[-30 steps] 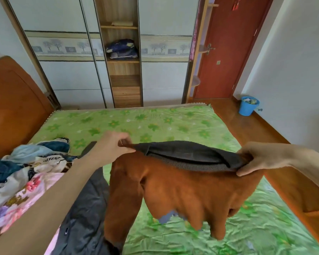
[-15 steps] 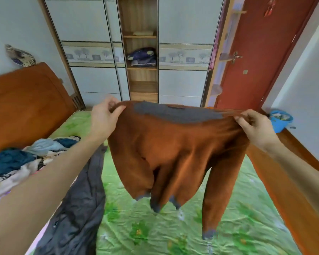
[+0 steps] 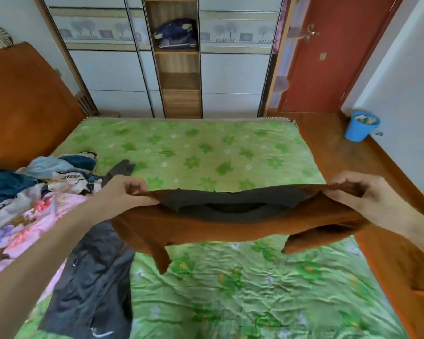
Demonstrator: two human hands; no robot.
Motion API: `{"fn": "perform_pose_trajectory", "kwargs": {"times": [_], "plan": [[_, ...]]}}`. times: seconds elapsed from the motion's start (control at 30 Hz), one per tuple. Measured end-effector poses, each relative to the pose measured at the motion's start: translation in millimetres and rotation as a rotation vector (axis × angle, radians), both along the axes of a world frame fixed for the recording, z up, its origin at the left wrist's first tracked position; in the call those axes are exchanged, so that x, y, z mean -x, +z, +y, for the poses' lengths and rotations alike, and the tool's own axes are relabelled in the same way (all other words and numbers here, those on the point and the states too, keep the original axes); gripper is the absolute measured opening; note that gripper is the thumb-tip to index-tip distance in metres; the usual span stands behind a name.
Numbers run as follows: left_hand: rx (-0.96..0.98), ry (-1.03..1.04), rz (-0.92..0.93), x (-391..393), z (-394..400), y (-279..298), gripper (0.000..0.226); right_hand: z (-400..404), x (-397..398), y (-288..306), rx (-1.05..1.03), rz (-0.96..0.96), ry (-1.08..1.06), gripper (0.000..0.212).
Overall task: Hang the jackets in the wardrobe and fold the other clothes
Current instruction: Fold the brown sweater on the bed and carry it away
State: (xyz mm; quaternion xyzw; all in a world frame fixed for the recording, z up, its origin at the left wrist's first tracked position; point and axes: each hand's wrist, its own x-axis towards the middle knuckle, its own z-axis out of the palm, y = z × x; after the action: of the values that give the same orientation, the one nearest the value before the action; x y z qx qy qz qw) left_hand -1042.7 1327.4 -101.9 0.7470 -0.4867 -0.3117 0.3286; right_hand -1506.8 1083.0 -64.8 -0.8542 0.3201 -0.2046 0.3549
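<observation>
The left hand [image 3: 123, 189] and right hand [image 3: 350, 192] each pinch a shoulder of the rust-brown knitted sweater with grey collar [image 3: 230, 221], unfolded above the green floral bedsheet [image 3: 206, 152]; the heap of mixed clothes [image 3: 34, 187] and the dark grey jacket [image 3: 88, 285] await handling.

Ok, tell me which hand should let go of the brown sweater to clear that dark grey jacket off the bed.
Left, probably. The left hand grips the brown knit sweater right above the dark grey jacket lying along the bed's left side. The right hand grips the sweater's other end, over the bed's far right edge.

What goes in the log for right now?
left hand: grips brown knitted sweater | right hand: grips sweater | sweater: over green floral bedsheet
</observation>
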Motion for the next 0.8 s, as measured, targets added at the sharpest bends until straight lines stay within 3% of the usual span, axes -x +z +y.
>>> {"fn": "perform_pose_trajectory", "kwargs": {"times": [0.17, 0.23, 0.33, 0.47, 0.57, 0.67, 0.8], "plan": [[0.034, 0.008, 0.062, -14.9, -8.7, 28.2, 0.075, -21.2, -8.1, 23.8, -0.181, -0.040, 0.017, 0.014], [0.029, 0.025, 0.132, -21.3, -19.2, 21.9, 0.061, -32.7, -20.2, 20.6, -0.286, -0.060, 0.001, 0.017], [0.032, 0.062, 0.238, -27.3, -37.9, -9.7, 0.011, -48.3, -46.1, -3.2, -0.331, -0.012, -0.054, 0.017], [-0.095, 0.136, 0.242, -40.9, -68.5, -98.6, 0.025, -72.4, -82.1, -87.2, -0.317, 0.188, -0.108, 0.024], [-0.185, 0.224, 0.230, -44.0, -93.5, -173.3, 0.062, -97.4, -105.9, -175.1, -0.196, 0.348, -0.119, 0.021], [-0.233, 0.251, 0.157, -47.5, -121.7, -252.7, 0.055, -124.6, -120.9, -264.8, -0.184, 0.497, -0.112, 0.014], [-0.288, 0.192, 0.062, -60.0, -152.6, -350.6, 0.052, -149.7, -140.3, -360.8, -0.177, 0.650, -0.117, 0.024]]}}
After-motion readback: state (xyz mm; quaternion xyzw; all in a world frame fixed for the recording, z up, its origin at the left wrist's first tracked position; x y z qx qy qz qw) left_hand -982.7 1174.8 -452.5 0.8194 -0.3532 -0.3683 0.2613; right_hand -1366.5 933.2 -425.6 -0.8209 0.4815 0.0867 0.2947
